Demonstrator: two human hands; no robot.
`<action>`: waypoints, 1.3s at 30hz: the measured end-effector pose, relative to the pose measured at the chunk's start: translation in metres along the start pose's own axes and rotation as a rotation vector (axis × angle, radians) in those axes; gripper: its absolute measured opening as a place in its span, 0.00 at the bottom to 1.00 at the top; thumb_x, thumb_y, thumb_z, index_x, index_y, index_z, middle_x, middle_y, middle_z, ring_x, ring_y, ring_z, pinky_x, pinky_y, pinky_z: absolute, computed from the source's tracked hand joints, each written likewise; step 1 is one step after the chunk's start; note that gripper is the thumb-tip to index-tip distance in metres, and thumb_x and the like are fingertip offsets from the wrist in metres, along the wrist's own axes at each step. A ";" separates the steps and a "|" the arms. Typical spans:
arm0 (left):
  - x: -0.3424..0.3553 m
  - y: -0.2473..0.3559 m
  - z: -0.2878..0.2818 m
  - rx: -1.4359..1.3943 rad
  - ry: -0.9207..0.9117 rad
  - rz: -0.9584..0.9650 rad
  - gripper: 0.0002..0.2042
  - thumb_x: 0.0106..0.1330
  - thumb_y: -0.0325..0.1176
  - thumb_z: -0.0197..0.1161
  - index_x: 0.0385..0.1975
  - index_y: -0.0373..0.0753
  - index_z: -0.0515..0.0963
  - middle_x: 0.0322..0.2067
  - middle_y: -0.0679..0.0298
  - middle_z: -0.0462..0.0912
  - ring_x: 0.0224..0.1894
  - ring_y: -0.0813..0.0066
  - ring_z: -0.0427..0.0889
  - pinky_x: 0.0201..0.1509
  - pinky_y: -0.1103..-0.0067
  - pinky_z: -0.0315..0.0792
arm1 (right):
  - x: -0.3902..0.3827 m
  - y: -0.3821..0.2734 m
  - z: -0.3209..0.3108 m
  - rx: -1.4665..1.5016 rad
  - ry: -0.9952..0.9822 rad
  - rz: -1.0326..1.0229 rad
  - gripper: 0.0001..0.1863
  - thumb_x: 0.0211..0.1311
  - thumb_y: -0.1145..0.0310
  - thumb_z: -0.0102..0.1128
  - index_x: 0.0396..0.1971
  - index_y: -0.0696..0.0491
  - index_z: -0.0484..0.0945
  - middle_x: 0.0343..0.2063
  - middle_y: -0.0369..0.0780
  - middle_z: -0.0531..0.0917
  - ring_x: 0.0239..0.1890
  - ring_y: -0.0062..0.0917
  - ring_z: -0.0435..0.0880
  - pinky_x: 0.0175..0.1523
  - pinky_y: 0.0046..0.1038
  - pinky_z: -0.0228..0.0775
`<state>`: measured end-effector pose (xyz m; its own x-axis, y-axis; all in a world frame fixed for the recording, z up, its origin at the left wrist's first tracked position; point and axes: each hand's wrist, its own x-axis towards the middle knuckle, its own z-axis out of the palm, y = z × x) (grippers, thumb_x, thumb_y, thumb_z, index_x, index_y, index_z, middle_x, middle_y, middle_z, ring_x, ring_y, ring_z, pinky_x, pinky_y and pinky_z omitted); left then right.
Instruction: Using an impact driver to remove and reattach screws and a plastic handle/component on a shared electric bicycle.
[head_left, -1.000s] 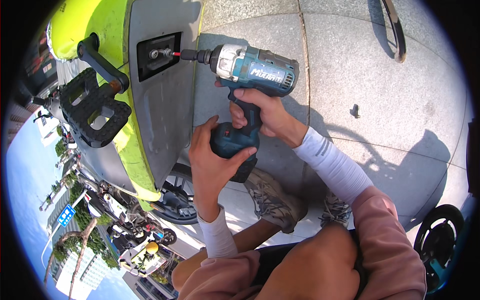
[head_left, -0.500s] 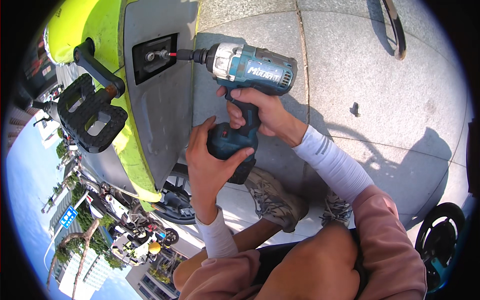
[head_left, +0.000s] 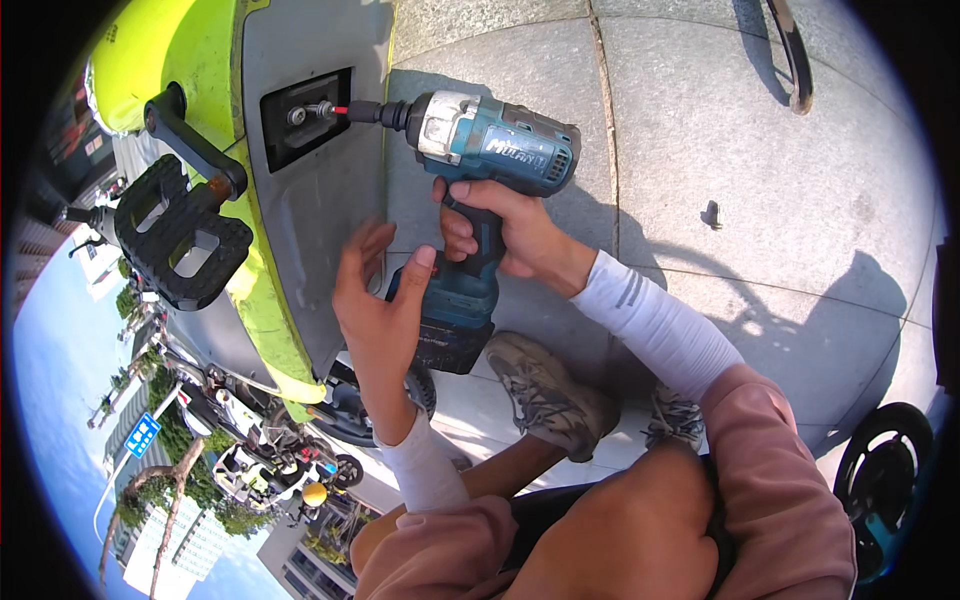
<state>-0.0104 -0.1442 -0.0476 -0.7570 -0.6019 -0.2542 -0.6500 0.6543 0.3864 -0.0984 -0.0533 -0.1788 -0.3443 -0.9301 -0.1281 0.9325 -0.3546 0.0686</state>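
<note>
Teal power driver (head_left: 525,145) points left, its tip (head_left: 341,110) at a bolt (head_left: 322,109) in the grey panel (head_left: 325,215); right hand (head_left: 522,232) grips its handle (head_left: 487,240), left hand (head_left: 378,318), fingers spread, is near its battery (head_left: 455,345).

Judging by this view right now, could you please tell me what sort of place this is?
It looks like an outdoor city pavement beside a street: sunlit stone paving slabs underfoot, a blue street sign on a pole, and several two-wheelers standing in the background.
</note>
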 end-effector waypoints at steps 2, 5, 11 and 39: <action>0.014 0.000 0.004 -0.442 0.167 -0.144 0.25 0.68 0.40 0.62 0.57 0.28 0.68 0.51 0.51 0.78 0.55 0.61 0.77 0.61 0.69 0.66 | 0.001 -0.001 0.001 -0.007 0.001 0.007 0.13 0.64 0.62 0.55 0.41 0.56 0.72 0.19 0.36 0.71 0.20 0.20 0.70 0.31 0.27 0.66; 0.048 0.013 0.012 -0.912 0.239 -0.249 0.24 0.71 0.38 0.56 0.60 0.27 0.65 0.56 0.50 0.74 0.59 0.60 0.73 0.65 0.67 0.62 | -0.001 -0.003 -0.002 -0.029 0.011 0.013 0.13 0.64 0.62 0.55 0.41 0.56 0.72 0.19 0.36 0.71 0.20 0.20 0.69 0.31 0.27 0.65; 0.104 0.033 0.023 -1.447 0.380 -0.452 0.23 0.72 0.39 0.54 0.60 0.30 0.65 0.53 0.55 0.75 0.58 0.62 0.74 0.63 0.65 0.64 | 0.003 -0.009 0.003 -0.061 -0.015 -0.001 0.14 0.64 0.62 0.55 0.41 0.57 0.72 0.19 0.36 0.71 0.20 0.20 0.69 0.31 0.26 0.65; -0.020 -0.023 0.027 -0.367 0.065 -0.043 0.33 0.62 0.54 0.64 0.56 0.30 0.71 0.53 0.50 0.77 0.55 0.59 0.77 0.56 0.67 0.68 | -0.009 -0.022 0.015 -0.418 -0.056 -0.122 0.13 0.64 0.67 0.57 0.44 0.60 0.75 0.18 0.36 0.73 0.21 0.19 0.71 0.30 0.24 0.65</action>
<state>0.0180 -0.1349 -0.0752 -0.7165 -0.6604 -0.2250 -0.6049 0.4273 0.6719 -0.1179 -0.0387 -0.1643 -0.4495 -0.8915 -0.0562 0.8447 -0.4038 -0.3513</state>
